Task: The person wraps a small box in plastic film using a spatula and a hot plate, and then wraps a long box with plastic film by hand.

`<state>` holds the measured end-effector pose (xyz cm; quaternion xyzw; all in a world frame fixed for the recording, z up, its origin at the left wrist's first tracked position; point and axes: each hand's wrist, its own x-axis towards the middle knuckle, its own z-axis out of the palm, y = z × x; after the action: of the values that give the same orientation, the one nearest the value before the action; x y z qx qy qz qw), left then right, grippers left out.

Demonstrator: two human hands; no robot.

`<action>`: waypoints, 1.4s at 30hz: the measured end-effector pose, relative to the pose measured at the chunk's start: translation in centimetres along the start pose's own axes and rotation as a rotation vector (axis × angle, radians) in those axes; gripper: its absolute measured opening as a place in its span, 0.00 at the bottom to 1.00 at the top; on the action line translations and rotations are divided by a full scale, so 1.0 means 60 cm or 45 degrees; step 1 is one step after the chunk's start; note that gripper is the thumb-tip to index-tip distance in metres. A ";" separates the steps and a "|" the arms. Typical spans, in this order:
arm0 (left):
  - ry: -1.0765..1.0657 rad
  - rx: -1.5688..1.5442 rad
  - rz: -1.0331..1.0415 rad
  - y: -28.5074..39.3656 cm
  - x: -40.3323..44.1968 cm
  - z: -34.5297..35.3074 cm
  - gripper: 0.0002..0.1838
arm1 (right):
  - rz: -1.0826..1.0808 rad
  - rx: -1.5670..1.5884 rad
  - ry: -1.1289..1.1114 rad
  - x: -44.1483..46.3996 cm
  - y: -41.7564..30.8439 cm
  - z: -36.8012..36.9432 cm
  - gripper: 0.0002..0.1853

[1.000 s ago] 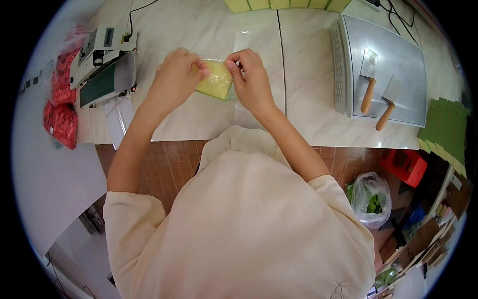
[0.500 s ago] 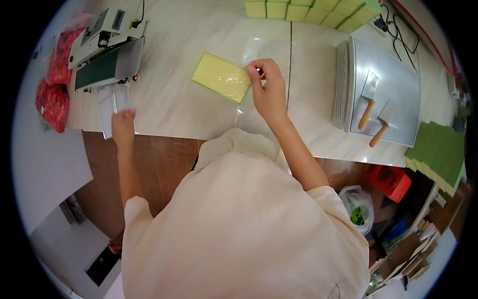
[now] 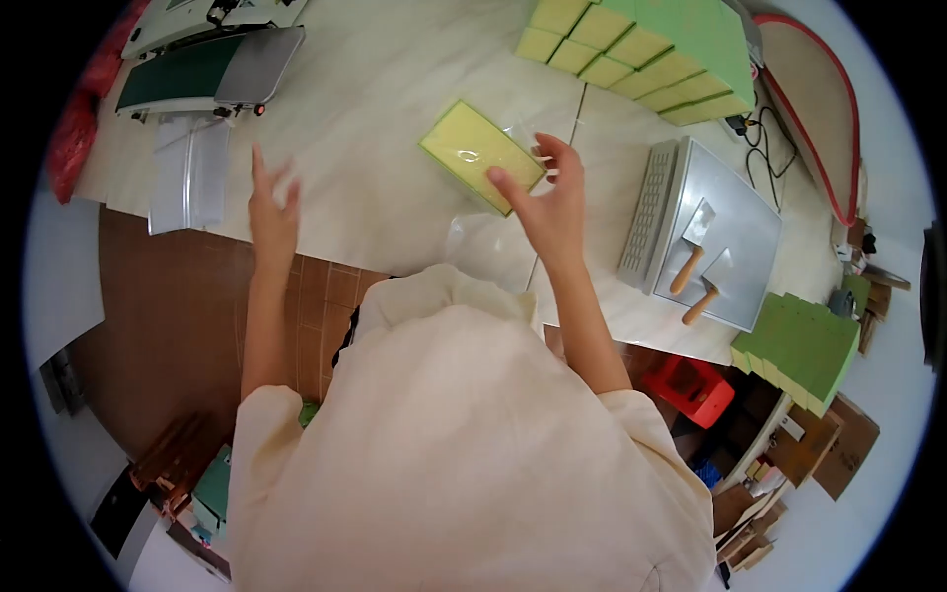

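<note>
A flat yellow-green box point(image 3: 476, 153) lies slantwise on the table, with glossy clear film over it and sticking out past its edges. My right hand point(image 3: 550, 212) spans the right end of the box, the thumb on its upper face and the fingers curled at the far right corner. To the left, my left hand point(image 3: 273, 212) is raised with fingers apart and slightly blurred, holding nothing. Beside it, a stack of clear plastic bags point(image 3: 187, 178) overhangs the table's front edge, apart from the hand.
A machine with a green belt point(image 3: 182, 74) stands at the left. Several stacked green boxes point(image 3: 651, 59) are at the back. On the right, a metal case point(image 3: 725, 237) carries two wooden-handled scrapers point(image 3: 688, 269). More green boxes point(image 3: 804, 340) sit beyond it, above a red stool point(image 3: 691, 390).
My left hand has come away from the clear bags and opened. My right hand has gone from pinching at the box's corner to spanning its end. The whole view has shifted.
</note>
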<state>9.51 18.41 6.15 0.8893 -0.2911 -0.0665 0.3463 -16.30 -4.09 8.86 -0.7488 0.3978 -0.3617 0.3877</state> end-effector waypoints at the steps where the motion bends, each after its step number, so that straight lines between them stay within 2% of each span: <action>1: 0.136 0.022 0.373 0.030 0.019 0.030 0.42 | 0.043 -0.044 -0.043 0.005 0.001 0.008 0.23; 2: 0.132 0.003 0.382 0.049 0.036 0.055 0.42 | 0.087 -0.085 -0.081 0.010 0.001 0.012 0.26; 3: 0.083 -0.066 0.374 0.066 0.054 0.075 0.43 | 0.337 -0.087 -0.199 0.019 -0.011 0.008 0.21; 4: 0.033 -0.133 0.368 0.089 0.066 0.091 0.45 | 0.336 -0.097 -0.177 0.025 -0.015 0.000 0.21; 6: -0.222 -0.668 0.145 0.140 0.078 0.119 0.42 | 0.645 0.172 -0.191 0.036 -0.017 -0.021 0.19; 7: -0.236 -0.680 0.159 0.148 0.089 0.132 0.42 | 0.645 0.164 -0.169 0.030 -0.010 -0.024 0.19; 9: -0.789 -1.140 0.018 0.154 0.103 0.166 0.41 | 0.343 0.259 0.031 -0.011 0.022 -0.025 0.20; 10: -0.807 -1.149 0.027 0.155 0.099 0.187 0.41 | 0.345 0.246 0.049 -0.036 0.035 -0.023 0.20; 12: -1.044 -1.384 -0.164 0.158 0.087 0.228 0.38 | 0.566 0.401 -0.017 -0.088 0.043 -0.008 0.22; 13: -1.058 -1.388 -0.164 0.165 0.078 0.237 0.38 | 0.571 0.393 -0.007 -0.107 0.026 0.003 0.22; 15: -1.037 -1.340 -0.207 0.174 0.055 0.243 0.36 | 0.628 0.628 -0.073 -0.135 -0.004 0.026 0.25; 16: -1.051 -1.333 -0.212 0.177 0.047 0.243 0.36 | 0.640 0.629 -0.063 -0.137 0.003 0.027 0.25; 18: -0.904 -1.373 -0.222 0.184 0.032 0.240 0.33 | 0.536 0.551 -0.145 -0.129 0.030 0.023 0.28; 19: -0.925 -1.365 -0.217 0.189 0.013 0.241 0.33 | 0.527 0.498 -0.149 -0.119 0.034 0.019 0.31; 21: -0.708 -1.360 -0.128 0.199 -0.045 0.244 0.27 | 0.542 0.638 -0.018 -0.085 0.034 0.008 0.34; 23: -0.631 -1.217 0.126 0.203 -0.085 0.239 0.16 | 0.520 0.835 0.116 -0.062 0.034 -0.011 0.42; 24: -0.646 -1.219 0.141 0.199 -0.100 0.232 0.16 | 0.513 0.834 0.136 -0.063 0.037 -0.017 0.42; 26: -0.791 -1.120 0.352 0.187 -0.122 0.229 0.11 | 0.333 0.846 0.102 -0.078 0.038 -0.024 0.45; 27: -0.692 -1.004 0.300 0.167 -0.119 0.246 0.12 | 0.310 0.762 0.077 -0.090 0.031 -0.031 0.51; 28: -0.698 -1.006 0.300 0.173 -0.104 0.246 0.12 | 0.312 0.758 0.081 -0.109 0.031 -0.035 0.51; 30: -0.463 -1.048 -0.073 0.191 -0.071 0.246 0.12 | 0.183 0.554 0.087 -0.153 0.044 -0.040 0.56; 31: -0.386 -1.020 0.092 0.210 -0.063 0.239 0.15 | 0.191 0.553 0.072 -0.172 0.046 -0.043 0.56; 32: -0.382 -1.015 0.079 0.218 -0.057 0.234 0.15 | 0.089 0.414 -0.002 -0.190 0.047 -0.046 0.57; 34: -0.872 -1.271 0.183 0.229 -0.053 0.224 0.23 | -0.003 0.277 -0.068 -0.212 0.053 -0.038 0.59; 35: -1.013 -1.200 0.149 0.239 -0.057 0.217 0.33 | 0.021 0.047 0.019 -0.219 0.056 -0.024 0.58; 36: -1.028 -1.202 0.158 0.252 -0.061 0.216 0.33 | 0.046 -0.187 0.111 -0.223 0.062 -0.018 0.57; 37: -1.076 -1.314 0.083 0.264 -0.068 0.216 0.34 | 0.054 -0.198 0.131 -0.227 0.074 -0.021 0.57; 38: -1.120 -1.424 0.004 0.273 -0.073 0.219 0.36 | 0.259 -0.190 -0.049 -0.228 0.090 -0.027 0.55; 40: -1.084 -1.396 0.056 0.273 -0.079 0.230 0.37 | 0.453 -0.169 -0.245 -0.214 0.086 -0.043 0.54; 41: -1.028 -1.361 0.100 0.268 -0.079 0.230 0.38 | 0.494 -0.036 -0.200 -0.207 0.080 -0.052 0.50; 42: -1.006 -1.353 0.099 0.270 -0.076 0.218 0.38 | 0.433 -0.015 -0.152 -0.191 0.059 -0.059 0.43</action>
<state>-6.07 3.89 6.55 0.4951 -0.3556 -0.5098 0.6071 -25.28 3.58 4.68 -0.6932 0.4971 -0.2434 0.4617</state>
